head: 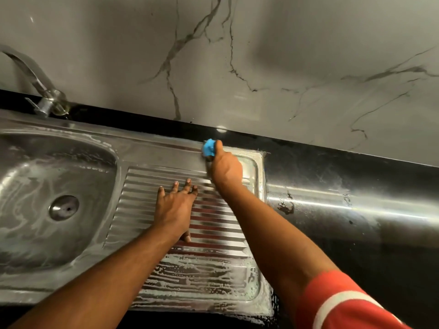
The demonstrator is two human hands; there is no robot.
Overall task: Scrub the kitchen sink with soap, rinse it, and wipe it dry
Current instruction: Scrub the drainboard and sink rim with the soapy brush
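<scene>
The right hand [225, 166] is gripping a blue scrubber [209, 147], fingers curled round it, and pressing it on the back rim of the stainless steel sink [152, 148], up by the far corner of the ribbed drainboard [213, 264]. The left hand [174, 207] is lying flat on the ridges with fingers spread, holding nothing. Soapy streaks are sitting in the basin [31, 210] and along the near ridges. Faucet [35, 84] is standing back left, on the black countertop [356, 186].
</scene>
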